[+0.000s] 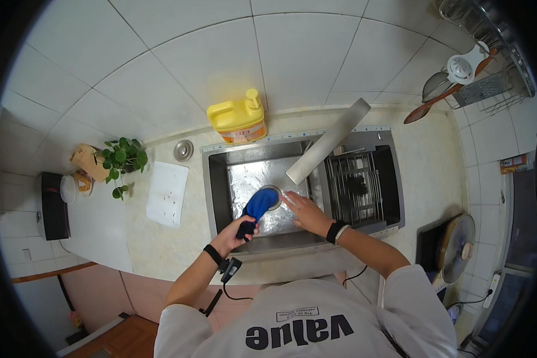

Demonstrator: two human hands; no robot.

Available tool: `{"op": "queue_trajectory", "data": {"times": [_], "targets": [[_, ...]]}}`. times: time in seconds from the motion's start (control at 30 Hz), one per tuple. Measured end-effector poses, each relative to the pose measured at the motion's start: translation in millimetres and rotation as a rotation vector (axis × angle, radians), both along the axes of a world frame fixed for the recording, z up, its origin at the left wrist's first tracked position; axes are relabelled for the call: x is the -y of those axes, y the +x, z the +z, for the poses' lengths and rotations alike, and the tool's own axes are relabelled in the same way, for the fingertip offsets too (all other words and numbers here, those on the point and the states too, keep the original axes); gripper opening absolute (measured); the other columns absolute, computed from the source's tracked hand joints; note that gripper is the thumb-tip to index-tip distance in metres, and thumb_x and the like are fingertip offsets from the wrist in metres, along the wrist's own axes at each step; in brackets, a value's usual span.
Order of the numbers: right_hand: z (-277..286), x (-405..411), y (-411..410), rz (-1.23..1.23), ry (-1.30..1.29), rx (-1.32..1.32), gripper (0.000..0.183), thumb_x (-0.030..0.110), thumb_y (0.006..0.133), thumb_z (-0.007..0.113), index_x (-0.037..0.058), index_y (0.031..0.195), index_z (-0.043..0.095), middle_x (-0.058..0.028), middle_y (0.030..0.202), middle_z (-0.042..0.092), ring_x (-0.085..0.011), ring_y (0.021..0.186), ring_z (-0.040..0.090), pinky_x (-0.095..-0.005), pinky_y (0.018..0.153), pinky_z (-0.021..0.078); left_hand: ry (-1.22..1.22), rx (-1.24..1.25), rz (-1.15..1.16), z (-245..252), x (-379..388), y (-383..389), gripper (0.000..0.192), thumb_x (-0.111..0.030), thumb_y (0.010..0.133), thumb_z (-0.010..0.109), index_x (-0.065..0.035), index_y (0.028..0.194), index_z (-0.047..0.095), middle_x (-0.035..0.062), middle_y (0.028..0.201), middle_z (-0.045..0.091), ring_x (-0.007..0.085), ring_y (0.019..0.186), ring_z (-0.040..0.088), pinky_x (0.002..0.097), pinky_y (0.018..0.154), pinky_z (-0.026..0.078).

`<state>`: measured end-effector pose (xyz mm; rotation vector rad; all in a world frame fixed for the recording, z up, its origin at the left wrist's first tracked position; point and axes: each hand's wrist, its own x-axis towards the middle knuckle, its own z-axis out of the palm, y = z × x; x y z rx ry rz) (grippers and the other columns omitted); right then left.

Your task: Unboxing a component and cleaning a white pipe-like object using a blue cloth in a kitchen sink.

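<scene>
My left hand [236,235] grips the dark end of a blue-and-black cloth [260,206]. The cloth's blue part hangs over the drain [275,197] of the stainless steel sink [239,176] and hides some of it. Just right of the cloth is my right hand [305,212], its fingers spread and nothing in them. A wide, flat metal faucet [329,141] reaches down over the basin, its end a little above my right fingertips. Whether water runs from it I cannot tell.
Behind the sink stands a yellow jug [236,117]. A wire dish rack [351,192] fills the right basin. On the left counter lie a white sheet [166,194], a drain strainer [183,150] and a potted plant [124,156]. A lidded pan [457,248] is at right; utensils hang above, including a wooden spoon [423,112].
</scene>
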<state>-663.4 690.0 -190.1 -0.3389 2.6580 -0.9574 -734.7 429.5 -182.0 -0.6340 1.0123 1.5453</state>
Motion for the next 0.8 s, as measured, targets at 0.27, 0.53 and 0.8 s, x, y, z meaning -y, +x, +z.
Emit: {"op": "queue_trajectory", "data": {"times": [0.27, 0.53, 0.8], "targets": [[52, -7, -36, 0.365, 0.079, -0.449, 0.05, 0.013, 0.074, 0.056, 0.0102, 0.122, 0.042, -0.0089, 0.118, 0.047, -0.023, 0.108, 0.048, -0.0372, 0.088, 0.042, 0.446, 0.317, -0.287, 69, -22, 20, 0.059, -0.006, 0.078, 0.06, -0.0025, 0.126, 0.027, 0.0119, 0.097, 0.056, 0.015, 0.064, 0.051, 0.0164, 0.038, 0.038], [119, -13, -38, 0.539, -0.331, -0.12, 0.029, 0.012, 0.077, 0.058, 0.0023, 0.104, 0.052, -0.0144, 0.102, 0.058, -0.029, 0.082, 0.06, -0.0324, 0.069, 0.0499, 0.12, -0.738, -1.086, 142, -30, -11, 0.049, -0.014, 0.068, 0.067, -0.008, 0.111, 0.044, 0.0081, 0.073, 0.057, 0.0186, 0.06, 0.056, 0.028, 0.051, 0.044], [135, 2, -28, 0.149, -0.58, 0.863, 0.03, 0.021, 0.073, 0.068, 0.0042, 0.093, 0.053, -0.0028, 0.065, 0.057, -0.0078, 0.046, 0.049, -0.0214, 0.046, 0.0402, -0.219, -1.68, -1.272, 151, -46, -32, 0.04, -0.013, 0.067, 0.066, -0.0089, 0.103, 0.048, 0.0127, 0.073, 0.059, 0.0329, 0.069, 0.059, 0.0405, 0.059, 0.047]]}}
